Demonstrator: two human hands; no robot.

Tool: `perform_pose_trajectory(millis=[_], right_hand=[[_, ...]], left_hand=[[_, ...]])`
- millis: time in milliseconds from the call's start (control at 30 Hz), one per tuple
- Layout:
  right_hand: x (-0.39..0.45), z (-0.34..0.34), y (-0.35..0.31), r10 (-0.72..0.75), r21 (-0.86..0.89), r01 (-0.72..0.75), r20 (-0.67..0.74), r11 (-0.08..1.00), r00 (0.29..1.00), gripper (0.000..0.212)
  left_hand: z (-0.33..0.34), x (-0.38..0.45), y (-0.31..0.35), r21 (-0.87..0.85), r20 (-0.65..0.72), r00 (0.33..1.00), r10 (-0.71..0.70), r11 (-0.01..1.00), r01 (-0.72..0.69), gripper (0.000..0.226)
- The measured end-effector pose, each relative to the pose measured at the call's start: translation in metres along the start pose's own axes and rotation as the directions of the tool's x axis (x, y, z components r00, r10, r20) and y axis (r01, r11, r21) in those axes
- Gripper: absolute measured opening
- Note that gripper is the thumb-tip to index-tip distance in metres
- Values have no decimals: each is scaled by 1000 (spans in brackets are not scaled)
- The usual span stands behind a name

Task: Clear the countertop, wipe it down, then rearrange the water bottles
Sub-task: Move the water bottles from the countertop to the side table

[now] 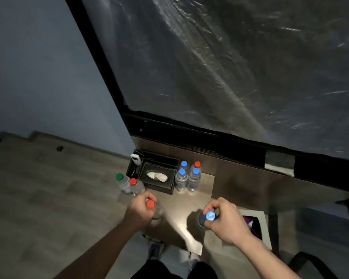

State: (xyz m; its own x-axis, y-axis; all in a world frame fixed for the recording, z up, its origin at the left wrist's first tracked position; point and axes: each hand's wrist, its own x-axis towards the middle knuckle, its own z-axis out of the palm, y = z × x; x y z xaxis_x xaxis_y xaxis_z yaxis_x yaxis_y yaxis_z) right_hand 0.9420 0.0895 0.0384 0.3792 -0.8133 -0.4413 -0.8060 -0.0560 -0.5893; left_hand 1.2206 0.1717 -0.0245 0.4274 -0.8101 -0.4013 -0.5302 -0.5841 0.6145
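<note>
My left hand (138,211) grips a clear water bottle with a red cap (150,204) at its neck, over the left part of the brown countertop (181,206). My right hand (224,218) holds a blue-capped bottle (210,215) by its top, near the counter's middle. Both bottles stand upright under the hands, their bases partly hidden. A cluster of several bottles (187,178), blue caps and one red, stands at the back. At the counter's left edge are a green-capped bottle (123,183) and a red-capped bottle (136,186).
A black tissue box (158,178) sits at the back left beside a black holder with a white remote (135,159). A large TV screen wrapped in plastic film (230,67) hangs above. A bin (254,226) stands on the floor at the right.
</note>
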Motion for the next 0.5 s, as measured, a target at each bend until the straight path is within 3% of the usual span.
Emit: perform_pose_trajectory(millis=[100,233,367,500], right_hand=[[14,16,-6,80,20,-80,-23,997,997,18],[34,42,-13,167,32,-165,-52,986,985,16],[55,71,-23,204,65,-200,-61,978,977,20],[78,98,-32,230,75,-227,-37,971,972,19]], left_hand=[[4,37,-11,-13,63,997,46,999,-45,11],[7,77,-23,104,96,994,45,993,-55,9],[12,104,-28,131,120,988,97,985,-113,22],[13,116,-40,142,175,979,109,981,-134,13]])
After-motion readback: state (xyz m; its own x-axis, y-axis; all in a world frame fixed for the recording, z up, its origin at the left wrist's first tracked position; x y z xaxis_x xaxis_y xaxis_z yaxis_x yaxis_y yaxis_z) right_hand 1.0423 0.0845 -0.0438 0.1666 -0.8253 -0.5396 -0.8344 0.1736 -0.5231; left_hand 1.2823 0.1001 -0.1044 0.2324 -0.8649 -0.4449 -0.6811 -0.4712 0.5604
